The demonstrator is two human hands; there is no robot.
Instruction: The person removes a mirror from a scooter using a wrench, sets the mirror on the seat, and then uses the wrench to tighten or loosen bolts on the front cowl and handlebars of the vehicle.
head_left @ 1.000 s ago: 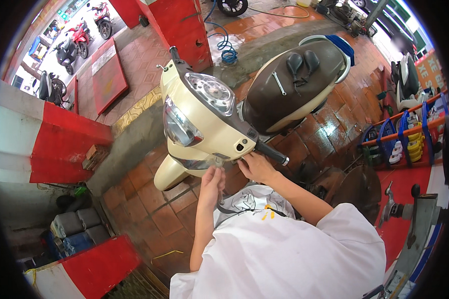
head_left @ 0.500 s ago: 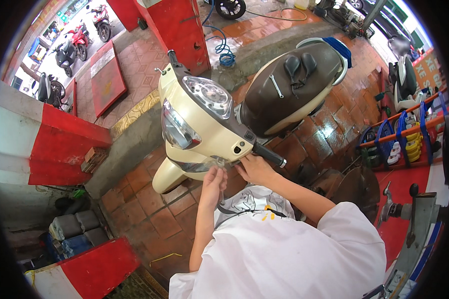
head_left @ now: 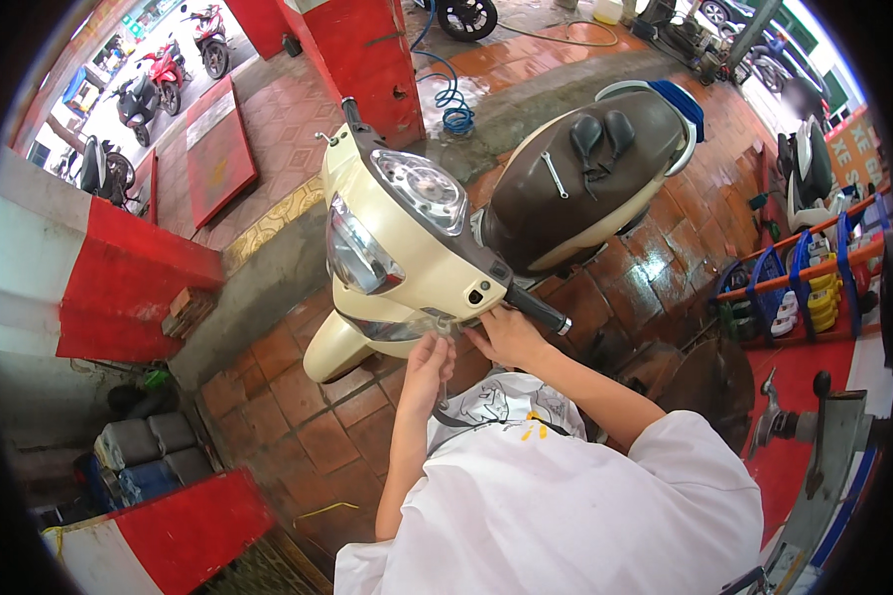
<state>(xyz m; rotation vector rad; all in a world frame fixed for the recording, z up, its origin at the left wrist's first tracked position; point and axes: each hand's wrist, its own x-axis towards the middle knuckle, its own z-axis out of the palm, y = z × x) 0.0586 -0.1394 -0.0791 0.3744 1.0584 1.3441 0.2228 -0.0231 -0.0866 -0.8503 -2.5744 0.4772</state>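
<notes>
1. Scooter (head_left: 442,263), cream and brown, is right up against the hands, with its front just past the left hand and its back far past the right hand
2. Left hand (head_left: 432,362) is curled up with its fingertips close together, near the bottom edge of the front, and I cannot tell what it pinches
3. Right hand (head_left: 506,337) has bent fingers, with the tips hidden at the front's edge, so I cannot tell if they grip anything
4. Handle (head_left: 538,309), a black one, is just up and right of the right hand
5. Lamp (head_left: 362,253), big and clear, is up and left of the left hand
6. Seat (head_left: 526,213), past the right hand, has a wrench (head_left: 554,174) and two black mirrors (head_left: 585,137) lying on it
7. Hose (head_left: 454,117), blue and curly, is well past both hands
</notes>
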